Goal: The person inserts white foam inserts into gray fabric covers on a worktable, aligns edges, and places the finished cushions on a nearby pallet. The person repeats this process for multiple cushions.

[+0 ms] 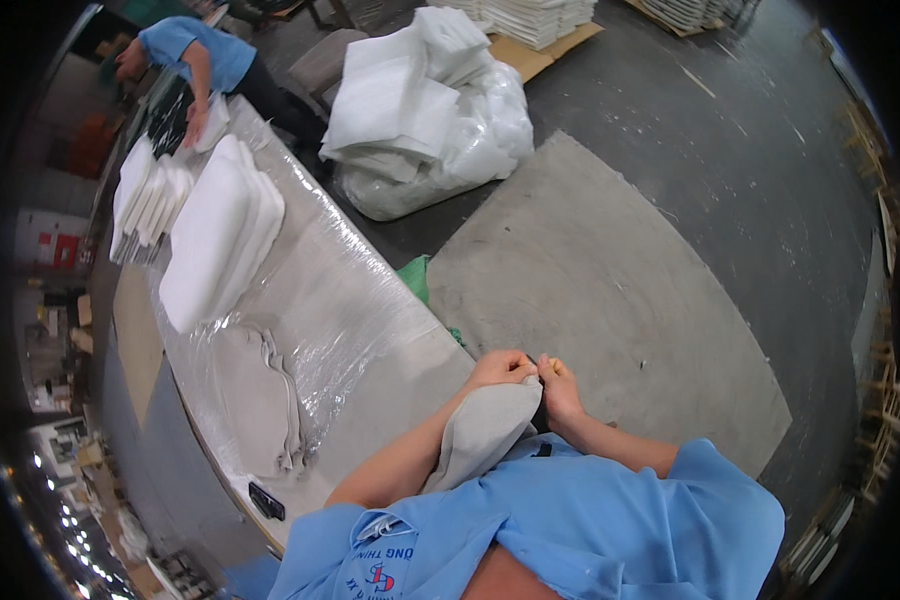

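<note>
Grey fabric, a soft cover-like piece (485, 428), is held up close to the person's chest, above the floor just off the near end of the tabletop (370, 330). Its upper edge is pinched by both hands, which are brought together so that they touch. The left hand (502, 369) is closed on the top corner of the fabric, with the fingers curled over it. The right hand (560, 388) is clamped on the same edge just beside the left, with a small dark part seen between the two; what that part is cannot be told. The rest of the fabric hangs down along the left forearm and onto the light blue shirt (590, 520).

The tabletop is covered with clear plastic film and runs away to the upper left. A flat stack of grey fabric pieces (260, 395) is laid on it near the person, and a small black object (267, 501) lies at its near edge. Further along, a pile of white foam pads (215, 230) is laid, with more white pads (145, 195) stood on edge beyond it. At the far end, another person in a blue shirt (195, 50) is bent over the tabletop. On the floor to the right, a large clear bag heaped with white padding (430, 110) is seen, and a grey mat (610, 290) lies beside the tabletop.
</note>
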### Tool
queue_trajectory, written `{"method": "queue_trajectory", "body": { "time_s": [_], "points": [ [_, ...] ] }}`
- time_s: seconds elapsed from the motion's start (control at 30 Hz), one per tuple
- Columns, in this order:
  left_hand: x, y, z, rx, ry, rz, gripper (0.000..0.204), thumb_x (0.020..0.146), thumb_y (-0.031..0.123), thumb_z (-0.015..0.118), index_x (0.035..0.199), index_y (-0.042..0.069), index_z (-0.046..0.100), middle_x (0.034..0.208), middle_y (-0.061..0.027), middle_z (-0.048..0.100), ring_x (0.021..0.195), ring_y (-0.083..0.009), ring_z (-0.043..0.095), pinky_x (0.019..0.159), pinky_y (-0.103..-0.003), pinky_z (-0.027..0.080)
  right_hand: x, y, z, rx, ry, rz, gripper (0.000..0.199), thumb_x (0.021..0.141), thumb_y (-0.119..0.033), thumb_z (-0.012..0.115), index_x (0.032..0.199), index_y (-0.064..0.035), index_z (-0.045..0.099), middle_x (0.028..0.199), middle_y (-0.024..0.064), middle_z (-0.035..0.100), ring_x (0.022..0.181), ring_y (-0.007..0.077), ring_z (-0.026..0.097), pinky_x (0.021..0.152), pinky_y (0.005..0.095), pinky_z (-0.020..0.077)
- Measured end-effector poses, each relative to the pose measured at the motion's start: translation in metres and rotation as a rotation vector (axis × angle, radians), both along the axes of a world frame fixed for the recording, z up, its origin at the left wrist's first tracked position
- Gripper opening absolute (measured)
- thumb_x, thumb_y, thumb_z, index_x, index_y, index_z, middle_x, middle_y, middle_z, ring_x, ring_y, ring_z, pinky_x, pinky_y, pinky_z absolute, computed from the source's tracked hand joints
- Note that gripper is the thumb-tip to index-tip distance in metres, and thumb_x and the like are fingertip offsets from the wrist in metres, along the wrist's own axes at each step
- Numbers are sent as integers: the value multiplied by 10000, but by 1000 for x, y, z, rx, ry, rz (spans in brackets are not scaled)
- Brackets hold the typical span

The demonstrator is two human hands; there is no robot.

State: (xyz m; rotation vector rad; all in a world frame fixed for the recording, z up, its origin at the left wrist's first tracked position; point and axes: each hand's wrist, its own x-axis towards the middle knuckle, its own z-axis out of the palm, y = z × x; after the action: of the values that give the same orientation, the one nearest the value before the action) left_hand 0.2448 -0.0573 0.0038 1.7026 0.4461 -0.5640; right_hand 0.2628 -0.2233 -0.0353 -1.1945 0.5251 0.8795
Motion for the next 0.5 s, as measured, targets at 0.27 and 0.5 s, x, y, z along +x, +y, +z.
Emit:
{"method": "queue_trajectory", "body": {
  "time_s": [0.27,0.5],
  "points": [
    [3,5,-13,75,-133,-38,201,935,221,724,914,22,723,775,-83,706,718,-145,630,648,-342,500,16,35,-12,-107,197,-38,462,1141,-480,359,994,-85,548,863,79,603,802,215,593,763,423,532],
    [10,6,-42,18,-136,6,190,907,234,730,890,44,732,834,-121,740,753,-216,678,687,-390,516,23,37,-47,5,178,-46,521,1143,-480,328,1066,-43,600,981,129,674,915,255,656,865,448,545]
  ]
}}
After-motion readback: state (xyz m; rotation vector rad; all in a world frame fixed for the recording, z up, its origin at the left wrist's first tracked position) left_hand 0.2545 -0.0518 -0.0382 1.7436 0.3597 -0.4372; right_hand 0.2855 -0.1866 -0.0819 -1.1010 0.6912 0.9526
